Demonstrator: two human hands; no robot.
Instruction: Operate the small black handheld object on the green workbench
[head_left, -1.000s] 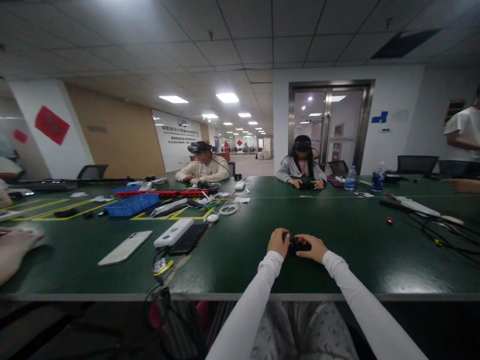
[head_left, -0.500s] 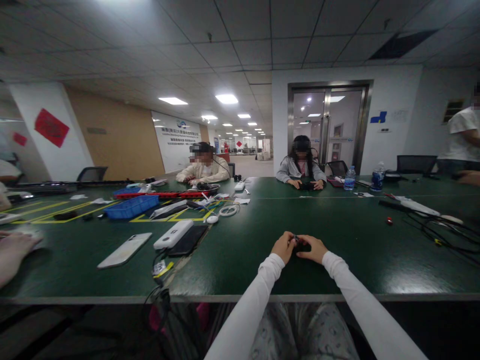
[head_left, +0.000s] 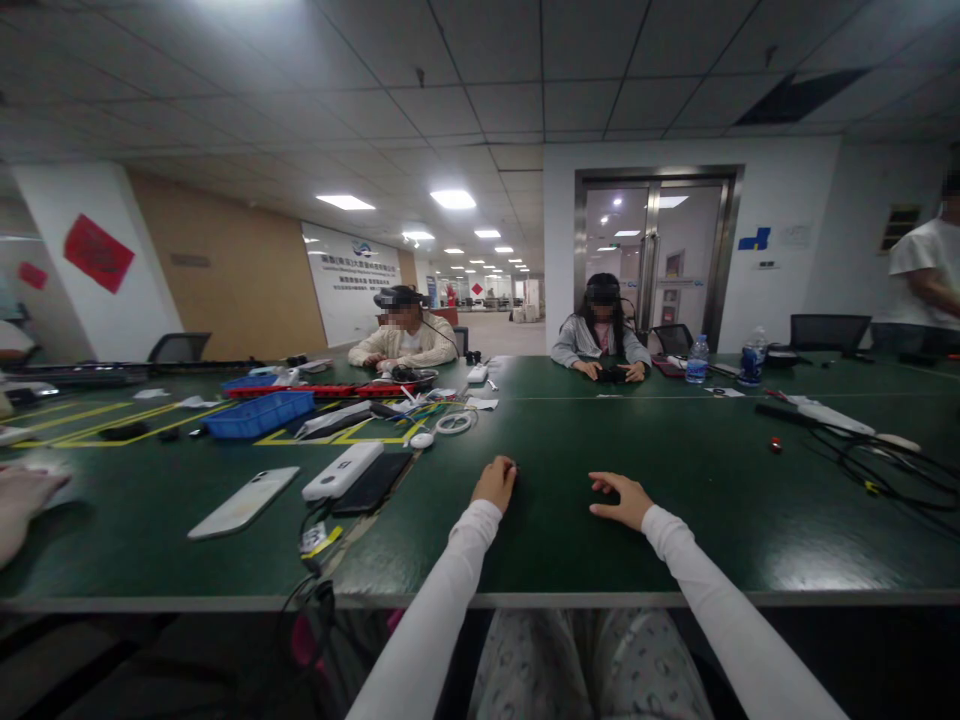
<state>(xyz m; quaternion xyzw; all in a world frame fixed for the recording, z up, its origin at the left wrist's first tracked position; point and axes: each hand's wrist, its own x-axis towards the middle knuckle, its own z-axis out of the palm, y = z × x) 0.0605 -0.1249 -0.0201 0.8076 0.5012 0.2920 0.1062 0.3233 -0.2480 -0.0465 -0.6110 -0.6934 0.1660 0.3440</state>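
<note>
My left hand (head_left: pixel 495 485) rests low over the green table (head_left: pixel 551 545), its fingers curled together. A small dark bit shows at its fingertips, too small and too covered to name. To the right, across a gap of bare tabletop, my right hand (head_left: pixel 624 500) is open, with thumb and fingers apart and nothing between them. The closest object left of my left hand is a black flat slab (head_left: pixel 373 484) with a white power bank (head_left: pixel 343 471) beside it.
A white phone (head_left: pixel 244 503), a blue tray (head_left: pixel 259 414) and a coiled white cable (head_left: pixel 454 424) lie leftward. A small red item (head_left: pixel 775 444) and black cables (head_left: pixel 855 465) are at right. Two people sit opposite; another person's hand (head_left: pixel 26 500) is at far left.
My hands were together around a small dark thing and have come apart. The left has moved left, its fingers curled; the right has stayed near its place and opened.
</note>
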